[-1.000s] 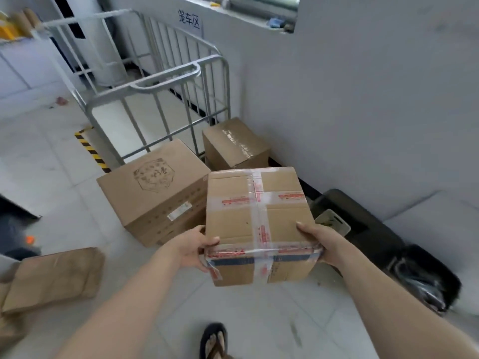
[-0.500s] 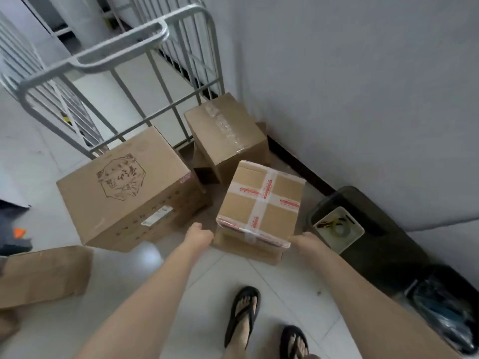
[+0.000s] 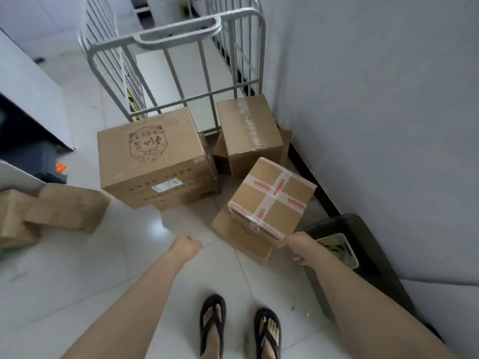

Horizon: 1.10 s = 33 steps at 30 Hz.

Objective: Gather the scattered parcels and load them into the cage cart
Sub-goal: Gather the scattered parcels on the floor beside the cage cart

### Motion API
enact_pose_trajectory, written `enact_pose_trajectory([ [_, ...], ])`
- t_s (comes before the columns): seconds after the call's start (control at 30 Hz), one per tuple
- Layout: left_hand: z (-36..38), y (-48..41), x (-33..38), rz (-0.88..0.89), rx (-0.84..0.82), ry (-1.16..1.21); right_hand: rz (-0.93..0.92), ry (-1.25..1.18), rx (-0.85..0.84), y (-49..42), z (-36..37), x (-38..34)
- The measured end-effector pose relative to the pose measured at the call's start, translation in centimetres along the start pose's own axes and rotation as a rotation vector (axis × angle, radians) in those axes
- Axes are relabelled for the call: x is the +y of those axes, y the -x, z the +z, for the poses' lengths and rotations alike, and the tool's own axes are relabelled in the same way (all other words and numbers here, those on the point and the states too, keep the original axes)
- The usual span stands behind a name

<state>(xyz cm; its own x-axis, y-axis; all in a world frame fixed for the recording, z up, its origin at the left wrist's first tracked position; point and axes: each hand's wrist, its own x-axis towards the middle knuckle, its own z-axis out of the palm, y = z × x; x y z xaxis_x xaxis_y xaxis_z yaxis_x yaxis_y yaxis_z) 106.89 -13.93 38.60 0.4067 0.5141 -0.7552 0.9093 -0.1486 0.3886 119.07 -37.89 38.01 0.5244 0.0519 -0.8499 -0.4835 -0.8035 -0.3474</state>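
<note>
A small parcel (image 3: 269, 195) crossed with clear and red-printed tape rests tilted on a flatter carton (image 3: 241, 237) on the floor. My right hand (image 3: 300, 246) grips its near right corner. My left hand (image 3: 185, 246) hangs loosely curled to the left of it, holding nothing and clear of the parcel. Behind stand a large carton (image 3: 150, 156) with a printed emblem and a medium taped carton (image 3: 248, 128) by the wall. The grey metal cage cart (image 3: 178, 37) stands just beyond them, its barred end facing me.
A black bin (image 3: 368, 242) holding a white tray (image 3: 337, 244) sits against the wall at right. Crumpled cardboard (image 3: 57, 208) lies on the floor at left. A dark cabinet (image 3: 23, 141) stands at far left. My sandalled feet (image 3: 238, 330) are on white tiles.
The taped parcel came down from chest height onto the flat carton on the floor. My left hand has come off it; my right hand stays at its corner.
</note>
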Motion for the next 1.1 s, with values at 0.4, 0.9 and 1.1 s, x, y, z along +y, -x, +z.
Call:
enact_pose_trajectory([
  [0.4,-20.3,5.9,-14.0,0.01,0.358,0.192,-0.486,0.656,-0.018,10.8,13.8,-20.3],
  [0.9,-51.4,5.1,-44.7,-0.156,0.588,0.218,-0.873,1.3,-0.252,27.6,53.2,-41.3],
  [1.1,-59.0,-3.9,-46.6,-0.136,0.492,0.216,-0.791,1.35,-0.194,22.8,59.0,-50.6],
])
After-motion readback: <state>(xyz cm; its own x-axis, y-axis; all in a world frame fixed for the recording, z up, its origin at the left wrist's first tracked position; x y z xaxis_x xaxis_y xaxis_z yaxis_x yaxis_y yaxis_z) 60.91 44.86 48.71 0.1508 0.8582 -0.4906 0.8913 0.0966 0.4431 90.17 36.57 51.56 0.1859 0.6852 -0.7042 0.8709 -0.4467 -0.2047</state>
